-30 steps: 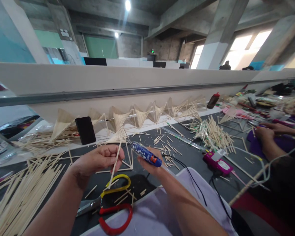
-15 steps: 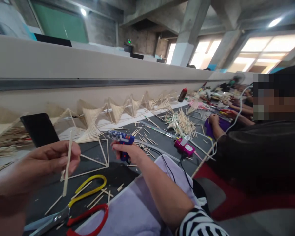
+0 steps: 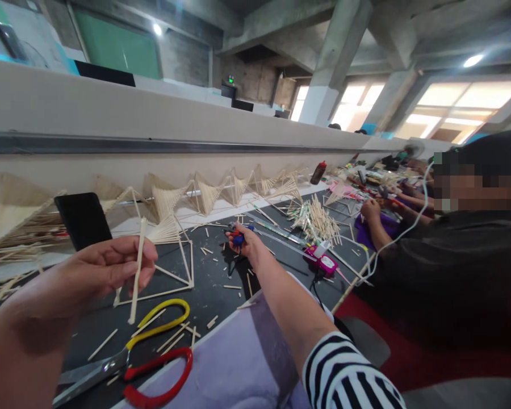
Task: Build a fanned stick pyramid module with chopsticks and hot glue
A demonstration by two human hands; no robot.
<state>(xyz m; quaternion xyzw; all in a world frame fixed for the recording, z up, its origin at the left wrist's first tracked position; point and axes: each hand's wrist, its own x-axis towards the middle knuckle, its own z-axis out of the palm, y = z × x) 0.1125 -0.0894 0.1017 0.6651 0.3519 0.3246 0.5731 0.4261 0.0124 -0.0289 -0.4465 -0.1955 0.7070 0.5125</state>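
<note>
Between the thumb and fingers of my left hand (image 3: pixel 104 267) is a thin wooden stick (image 3: pixel 137 287), held nearly upright. My right hand (image 3: pixel 250 244) is wrapped round a blue glue gun (image 3: pixel 238 237), low over the dark tabletop, partly hidden by the hand. Behind my left hand lies a triangular frame of sticks (image 3: pixel 186 264). It adjoins a long structure of fanned sticks (image 3: pixel 208 194) that runs along the wall. Scissors (image 3: pixel 157 363) with one yellow and one red handle lie open below my left hand, among short stick pieces.
A black phone (image 3: pixel 84 218) leans at the left. Further right are a heap of sticks (image 3: pixel 317 218), a magenta power adapter (image 3: pixel 321 260) with cables, and a red-capped bottle (image 3: pixel 318 172). Lavender cloth (image 3: pixel 234 355) covers the near edge. A person in dark clothes (image 3: pixel 443 272) sits at the right.
My right hand has moved the glue gun farther off and to the right, turning it away from the stick frame. My left hand still holds the stick; the view has shifted slightly.
</note>
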